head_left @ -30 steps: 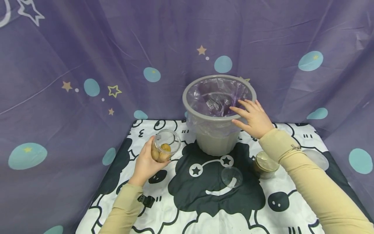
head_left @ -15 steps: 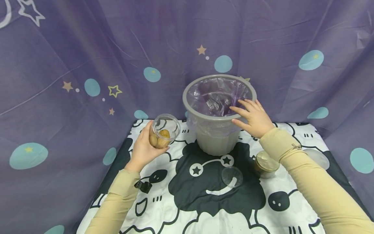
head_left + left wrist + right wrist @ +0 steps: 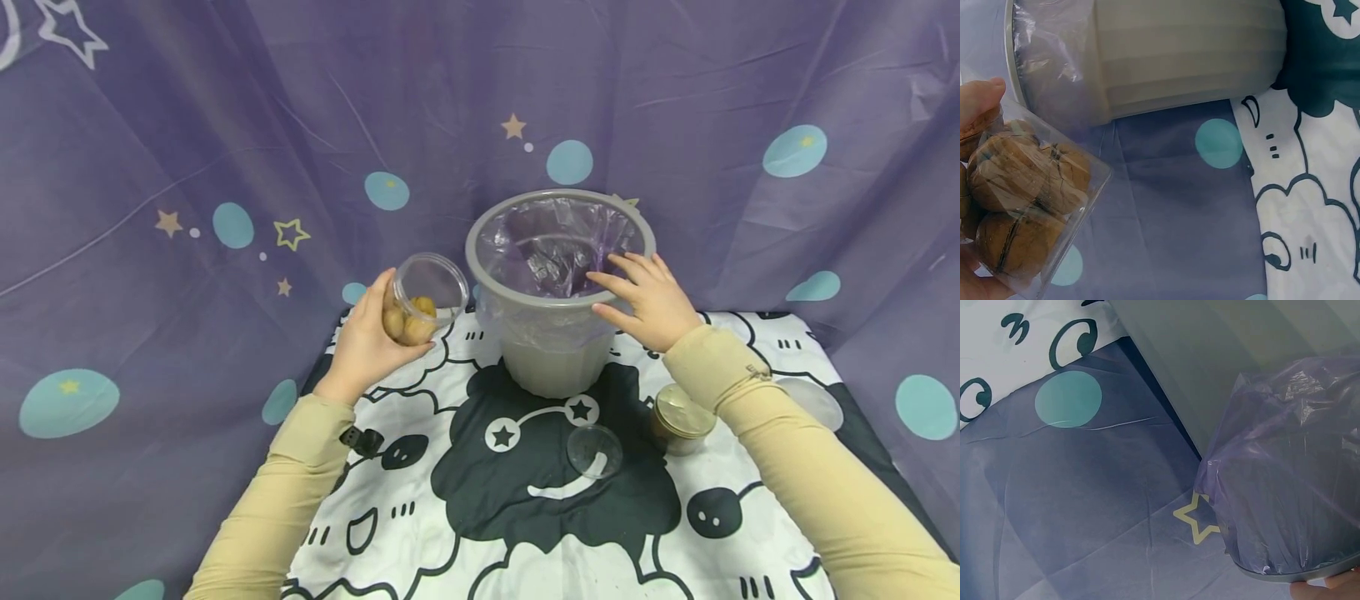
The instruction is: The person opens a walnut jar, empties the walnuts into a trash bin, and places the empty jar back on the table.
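In the head view my left hand [image 3: 363, 346] grips an uncapped clear plastic jar [image 3: 433, 279], raised left of the bin and tilted with its mouth toward the bin. Several walnuts [image 3: 417, 327] lie in its lower part; the left wrist view shows these walnuts [image 3: 1022, 181] up close through the clear wall. A grey trash bin [image 3: 558, 367] stands upright, lined with a thin purplish plastic bag [image 3: 558, 262]. My right hand [image 3: 651, 304] rests at the bin's right front rim, fingers spread over the opening. At the right wrist view's lower corner, fingertips [image 3: 1325, 590] touch the rim.
A clear round lid [image 3: 595, 452] lies flat in front of the bin. Right of it stands a gold-lidded jar [image 3: 684, 415]; a pale translucent disc [image 3: 813, 404] lies partly behind my right sleeve. A purple curtain [image 3: 300, 125] hangs behind the cartoon-print cloth [image 3: 570, 567].
My left hand has lifted the jar of walnuts up and away from me, to about the height of the bin's rim in the head view. My right hand has stayed on the rim.
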Motion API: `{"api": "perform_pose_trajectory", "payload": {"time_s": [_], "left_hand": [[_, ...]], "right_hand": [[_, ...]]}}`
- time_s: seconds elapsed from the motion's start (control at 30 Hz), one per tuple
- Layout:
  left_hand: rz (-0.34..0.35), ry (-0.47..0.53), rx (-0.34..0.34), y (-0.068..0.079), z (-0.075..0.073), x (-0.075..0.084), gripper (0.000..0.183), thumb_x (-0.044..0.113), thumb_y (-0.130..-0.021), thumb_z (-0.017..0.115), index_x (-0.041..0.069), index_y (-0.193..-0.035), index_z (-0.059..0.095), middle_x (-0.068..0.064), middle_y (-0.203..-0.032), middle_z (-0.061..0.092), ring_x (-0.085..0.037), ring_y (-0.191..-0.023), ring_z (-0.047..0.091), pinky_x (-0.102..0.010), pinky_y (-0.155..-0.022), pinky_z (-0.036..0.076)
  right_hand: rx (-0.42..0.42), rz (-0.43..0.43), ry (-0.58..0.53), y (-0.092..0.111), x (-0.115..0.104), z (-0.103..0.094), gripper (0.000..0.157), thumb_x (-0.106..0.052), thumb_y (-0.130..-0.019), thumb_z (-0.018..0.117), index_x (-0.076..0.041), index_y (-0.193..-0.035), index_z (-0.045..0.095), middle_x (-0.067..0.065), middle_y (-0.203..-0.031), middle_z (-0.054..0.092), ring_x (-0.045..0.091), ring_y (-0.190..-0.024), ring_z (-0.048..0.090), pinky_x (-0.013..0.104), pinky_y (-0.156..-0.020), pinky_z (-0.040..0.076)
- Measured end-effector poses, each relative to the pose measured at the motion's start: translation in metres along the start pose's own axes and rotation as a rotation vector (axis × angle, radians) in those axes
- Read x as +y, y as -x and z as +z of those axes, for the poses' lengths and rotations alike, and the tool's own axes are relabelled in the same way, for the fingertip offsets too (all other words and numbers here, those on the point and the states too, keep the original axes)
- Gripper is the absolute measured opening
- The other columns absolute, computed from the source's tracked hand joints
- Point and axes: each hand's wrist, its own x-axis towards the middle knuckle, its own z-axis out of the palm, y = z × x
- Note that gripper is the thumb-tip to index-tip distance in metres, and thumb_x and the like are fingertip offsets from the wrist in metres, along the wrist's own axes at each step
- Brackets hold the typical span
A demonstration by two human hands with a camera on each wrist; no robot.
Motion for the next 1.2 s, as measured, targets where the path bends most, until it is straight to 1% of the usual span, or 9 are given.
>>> {"api": "perform_pose_trajectory", "payload": {"time_s": [0.13, 0.27, 0.47, 0.57, 0.63, 0.8, 1.03, 1.2], "left_hand": [[0.016, -0.019, -0.011, -0.01, -0.002, 0.002, 0.109, 0.026, -0.056, 0.091, 0.007, -0.145, 0.03, -0.024, -0.123, 0.053, -0.041, -0.109, 0.055, -0.056, -0.086, 0.047], [0.021, -0.021, -0.029, -0.021, -0.004, 0.003, 0.11, 0.026, -0.057, 0.091, 0.008, -0.145, 0.029, -0.024, -0.125, 0.051, -0.041, -0.109, 0.055, -0.057, -0.085, 0.048], [0.047, -0.04, -0.043, -0.04, -0.007, 0.004, 0.108, 0.026, -0.056, 0.091, 0.006, -0.144, 0.031, -0.025, -0.127, 0.052, -0.04, -0.112, 0.053, -0.056, -0.089, 0.046], [0.044, -0.054, -0.051, -0.049, -0.009, 0.006, 0.108, 0.027, -0.055, 0.091, 0.008, -0.144, 0.033, -0.022, -0.127, 0.053, -0.04, -0.112, 0.053, -0.057, -0.089, 0.045], [0.037, -0.066, -0.064, -0.054, -0.011, 0.007, 0.108, 0.029, -0.055, 0.091, 0.011, -0.144, 0.032, -0.019, -0.127, 0.054, -0.038, -0.112, 0.053, -0.058, -0.087, 0.046], [0.032, -0.085, -0.112, -0.065, -0.011, 0.009, 0.109, 0.031, -0.057, 0.09, 0.015, -0.146, 0.03, -0.016, -0.126, 0.054, -0.036, -0.112, 0.053, -0.055, -0.088, 0.046], [0.014, -0.128, -0.167, -0.079, -0.011, 0.012, 0.11, 0.037, -0.058, 0.088, 0.018, -0.148, 0.027, -0.015, -0.125, 0.053, -0.037, -0.11, 0.053, -0.056, -0.084, 0.047], [0.022, -0.169, -0.209, -0.088, -0.011, 0.015, 0.107, 0.037, -0.06, 0.087, 0.017, -0.147, 0.028, -0.016, -0.124, 0.053, -0.036, -0.108, 0.053, -0.056, -0.083, 0.047]], "right_hand": [[-0.001, 0.002, 0.007, 0.0, 0.0, 0.0, 0.05, -0.04, -0.092, 0.058, -0.02, -0.137, 0.052, 0.02, -0.145, 0.04, 0.041, -0.136, 0.029, 0.061, -0.113, 0.013], [-0.005, 0.006, 0.005, 0.0, 0.0, 0.0, 0.05, -0.041, -0.092, 0.058, -0.02, -0.137, 0.051, 0.02, -0.145, 0.04, 0.041, -0.136, 0.029, 0.061, -0.114, 0.012], [-0.009, 0.005, 0.0, -0.001, 0.0, 0.0, 0.05, -0.041, -0.092, 0.058, -0.02, -0.137, 0.051, 0.02, -0.145, 0.039, 0.042, -0.137, 0.028, 0.061, -0.114, 0.012], [-0.01, 0.005, -0.002, -0.001, 0.0, 0.0, 0.05, -0.04, -0.092, 0.058, -0.02, -0.137, 0.051, 0.02, -0.145, 0.039, 0.042, -0.136, 0.029, 0.06, -0.114, 0.011], [-0.01, 0.007, -0.004, -0.001, 0.0, -0.001, 0.05, -0.04, -0.092, 0.058, -0.02, -0.137, 0.051, 0.02, -0.145, 0.039, 0.042, -0.136, 0.029, 0.06, -0.114, 0.011], [-0.012, 0.011, -0.007, 0.0, 0.0, -0.002, 0.05, -0.039, -0.092, 0.059, -0.019, -0.137, 0.051, 0.02, -0.145, 0.039, 0.042, -0.136, 0.028, 0.06, -0.114, 0.011], [-0.017, 0.012, -0.006, -0.001, 0.0, -0.001, 0.05, -0.04, -0.092, 0.059, -0.02, -0.137, 0.051, 0.02, -0.146, 0.038, 0.041, -0.137, 0.028, 0.06, -0.114, 0.01], [-0.016, 0.012, -0.002, -0.001, -0.001, -0.001, 0.05, -0.04, -0.092, 0.059, -0.02, -0.137, 0.051, 0.02, -0.146, 0.039, 0.041, -0.137, 0.028, 0.061, -0.114, 0.011]]}}
